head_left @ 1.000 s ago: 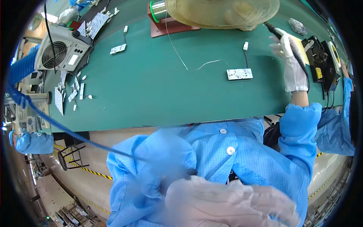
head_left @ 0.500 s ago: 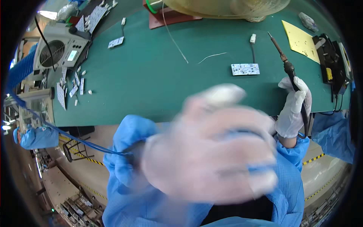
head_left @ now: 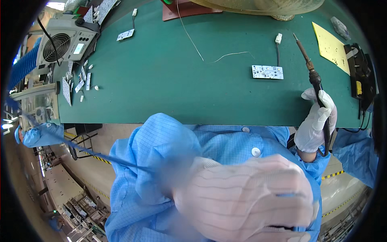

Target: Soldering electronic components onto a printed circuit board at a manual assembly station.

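My right hand [head_left: 318,120], in a white glove, is closed round the dark handle of a soldering iron [head_left: 314,76] at the right front of the bench. The iron's bare tip points up and away, touching nothing. Left of it lies a small white circuit board [head_left: 267,72] with a black lead and a white connector [head_left: 278,38]. Close to the camera, my gloved left hand [head_left: 250,197] is raised over my lap, its back showing. Its fingers are bent with small gaps between them; no object shows in them, and the fingertips are partly hidden. A blue cord [head_left: 109,157] runs to the left wrist.
On the green mat [head_left: 161,80] lie thin solder wire [head_left: 189,34], another wired board [head_left: 125,35] and several loose board pieces [head_left: 80,85] at left. A grey fan unit [head_left: 64,42] stands behind those. At right are a yellow sponge sheet [head_left: 329,47] and a black iron stand [head_left: 360,76].
My left hand has moved down and toward my body, its fingers closer together. The view has shifted slightly. My right hand keeps its hold on the soldering iron.
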Demonstrator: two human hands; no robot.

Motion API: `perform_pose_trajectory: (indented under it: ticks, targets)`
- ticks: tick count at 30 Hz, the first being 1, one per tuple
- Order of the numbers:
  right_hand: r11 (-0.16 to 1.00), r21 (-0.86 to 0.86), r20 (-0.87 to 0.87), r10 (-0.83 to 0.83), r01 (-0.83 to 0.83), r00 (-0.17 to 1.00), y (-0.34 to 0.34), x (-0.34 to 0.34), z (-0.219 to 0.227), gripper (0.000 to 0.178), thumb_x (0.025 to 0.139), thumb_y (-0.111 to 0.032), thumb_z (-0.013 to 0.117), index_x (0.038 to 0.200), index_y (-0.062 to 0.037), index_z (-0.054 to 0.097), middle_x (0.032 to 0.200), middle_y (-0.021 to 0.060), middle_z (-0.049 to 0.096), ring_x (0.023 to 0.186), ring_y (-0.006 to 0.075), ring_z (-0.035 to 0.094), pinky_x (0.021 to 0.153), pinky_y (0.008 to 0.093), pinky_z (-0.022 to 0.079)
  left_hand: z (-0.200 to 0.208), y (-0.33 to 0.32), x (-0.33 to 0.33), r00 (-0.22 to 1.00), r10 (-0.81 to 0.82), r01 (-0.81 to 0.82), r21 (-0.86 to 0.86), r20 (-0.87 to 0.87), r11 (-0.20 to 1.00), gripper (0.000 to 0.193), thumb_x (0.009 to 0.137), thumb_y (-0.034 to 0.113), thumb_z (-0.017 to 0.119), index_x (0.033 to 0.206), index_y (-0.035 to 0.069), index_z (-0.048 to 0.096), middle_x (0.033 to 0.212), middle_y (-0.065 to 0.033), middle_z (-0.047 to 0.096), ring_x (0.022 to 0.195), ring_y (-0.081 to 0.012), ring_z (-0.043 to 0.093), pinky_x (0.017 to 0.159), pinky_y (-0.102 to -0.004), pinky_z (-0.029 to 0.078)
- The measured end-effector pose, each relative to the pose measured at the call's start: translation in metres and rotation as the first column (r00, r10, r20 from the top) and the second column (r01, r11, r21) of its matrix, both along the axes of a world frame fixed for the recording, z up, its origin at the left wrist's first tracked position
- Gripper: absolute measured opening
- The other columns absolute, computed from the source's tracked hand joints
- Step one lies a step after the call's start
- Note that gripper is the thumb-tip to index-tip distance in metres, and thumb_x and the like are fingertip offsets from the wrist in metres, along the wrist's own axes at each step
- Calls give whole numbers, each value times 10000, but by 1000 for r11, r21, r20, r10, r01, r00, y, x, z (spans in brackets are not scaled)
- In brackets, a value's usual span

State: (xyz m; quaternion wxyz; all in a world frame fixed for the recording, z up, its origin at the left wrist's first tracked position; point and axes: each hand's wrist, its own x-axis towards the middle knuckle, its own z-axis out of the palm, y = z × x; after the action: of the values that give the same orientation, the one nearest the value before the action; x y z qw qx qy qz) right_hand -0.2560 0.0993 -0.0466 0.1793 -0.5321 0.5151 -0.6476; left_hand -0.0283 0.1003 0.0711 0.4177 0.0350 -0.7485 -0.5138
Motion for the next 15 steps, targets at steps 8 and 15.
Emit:
perform_pose_trajectory:
  ticks: [8,15]
  targets:
    - [998,-54,-2,44,-44,999,-1,-1,0,403,1041,-377,483,1140,-9,617,981,189,679,867,253,654,853,401,512,-74,-88,2,565,682,-453,-516,465,727,390,774,242,769,1092,53,646,1009,-112,629,993,-329,594,895,-424,499]
    - [995,-77,-81,63,-69,995,2,-9,-7,454,1049,-458,437,1120,-47,615,890,154,699,797,243,659,865,401,510,-89,-97,-4,495,731,-426,-602,469,675,436,759,199,791,1145,69,634,1092,-108,650,1035,-290,604,898,-411,494]
